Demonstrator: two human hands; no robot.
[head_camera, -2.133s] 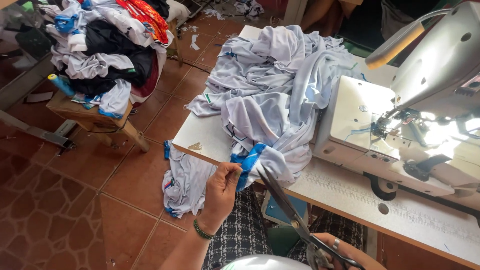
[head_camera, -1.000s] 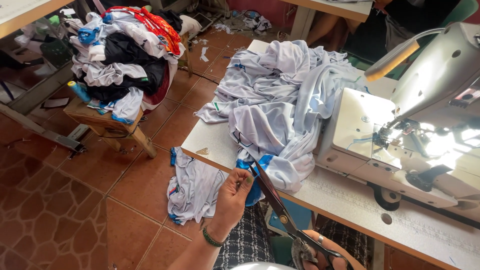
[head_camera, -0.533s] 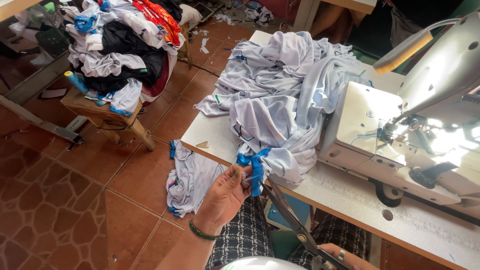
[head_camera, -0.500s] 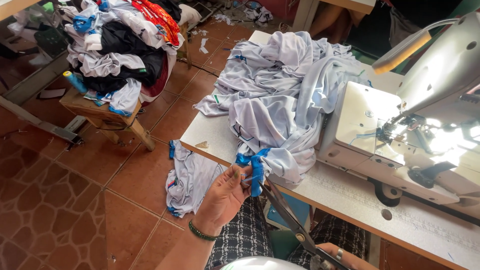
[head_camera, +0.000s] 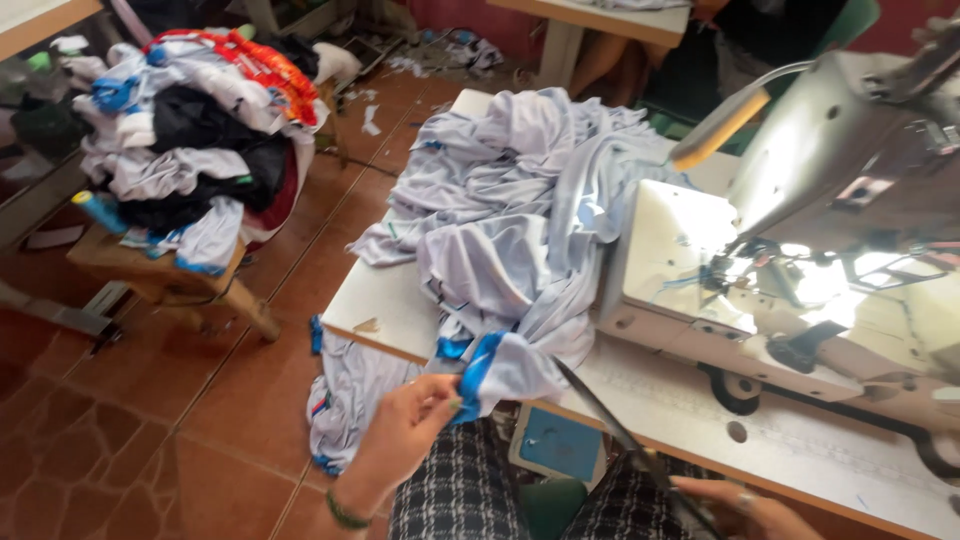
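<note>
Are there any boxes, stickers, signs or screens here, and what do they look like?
No boxes, signs or screens show.
Blue panel: a flat rounded rectangle hung under the front edge of the white table, between the left hand and the scissors; whether it is a label cannot be told.

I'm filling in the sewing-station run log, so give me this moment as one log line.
left hand: pinches blue trim of pale garment | right hand: holds scissors | sewing machine: right of the pile
</note>
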